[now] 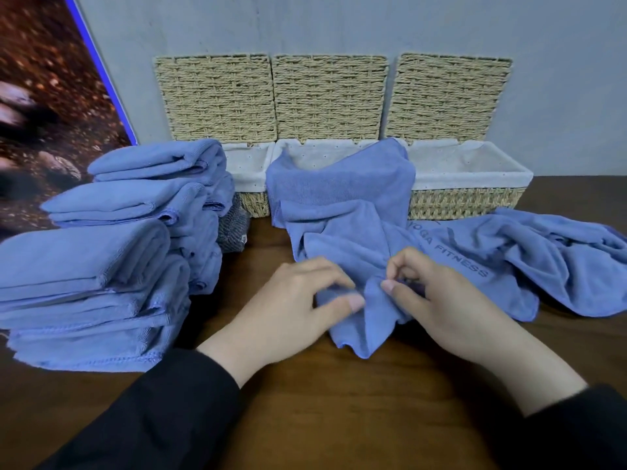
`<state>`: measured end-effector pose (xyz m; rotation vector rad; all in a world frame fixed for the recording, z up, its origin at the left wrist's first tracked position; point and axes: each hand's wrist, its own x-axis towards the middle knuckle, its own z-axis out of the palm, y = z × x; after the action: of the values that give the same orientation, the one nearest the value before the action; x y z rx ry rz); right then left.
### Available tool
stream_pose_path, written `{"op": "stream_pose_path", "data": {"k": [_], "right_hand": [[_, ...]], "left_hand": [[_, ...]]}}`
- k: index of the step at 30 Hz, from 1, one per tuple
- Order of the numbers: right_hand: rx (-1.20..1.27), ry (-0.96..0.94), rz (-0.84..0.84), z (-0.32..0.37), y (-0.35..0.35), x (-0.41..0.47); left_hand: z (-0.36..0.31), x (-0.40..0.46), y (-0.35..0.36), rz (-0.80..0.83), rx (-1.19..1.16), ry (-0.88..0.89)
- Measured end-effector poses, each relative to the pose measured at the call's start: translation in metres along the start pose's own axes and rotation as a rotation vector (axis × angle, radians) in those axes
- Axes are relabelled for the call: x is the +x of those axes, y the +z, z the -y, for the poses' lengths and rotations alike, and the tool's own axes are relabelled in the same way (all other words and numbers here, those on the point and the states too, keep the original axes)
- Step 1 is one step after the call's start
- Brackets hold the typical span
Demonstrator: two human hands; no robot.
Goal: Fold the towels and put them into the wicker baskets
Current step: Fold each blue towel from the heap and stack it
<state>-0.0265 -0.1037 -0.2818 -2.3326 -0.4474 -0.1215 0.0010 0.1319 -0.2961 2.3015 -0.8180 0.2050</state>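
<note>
Both hands, left hand (298, 300) and right hand (437, 300), pinch towel (356, 252) near edge.

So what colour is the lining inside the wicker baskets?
White, with small dots, seen in the head view on the lining of the right basket.

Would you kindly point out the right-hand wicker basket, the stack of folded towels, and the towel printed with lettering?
Right-hand wicker basket (468, 203): head view, on its woven front wall.
Stack of folded towels (84, 259): head view, on the top of the nearest folded towel.
Lettered towel (502, 245): head view, on the flat cloth just right of the print.
</note>
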Motion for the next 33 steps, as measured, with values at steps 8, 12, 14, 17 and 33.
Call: {"op": "stream_pose_path", "data": {"k": [8,12,14,17,33], "right_hand": [[0.424,0.120,-0.340,0.000,-0.001,0.006],[0.425,0.119,-0.166,0.002,-0.005,0.004],[0.301,0.091,-0.060,0.005,-0.003,0.001],[0.212,0.066,-0.010,0.012,0.002,0.000],[0.259,0.180,-0.510,0.016,-0.011,0.000]], "left_hand": [[-0.009,0.000,0.017,-0.064,0.125,-0.036],[-0.010,0.001,0.008,-0.199,-0.091,-0.117],[-0.015,0.002,0.004,-0.222,-0.201,-0.178],[-0.021,0.004,0.003,-0.220,-0.346,-0.258],[0.002,0.003,-0.018,-0.391,0.007,-0.269]]}}
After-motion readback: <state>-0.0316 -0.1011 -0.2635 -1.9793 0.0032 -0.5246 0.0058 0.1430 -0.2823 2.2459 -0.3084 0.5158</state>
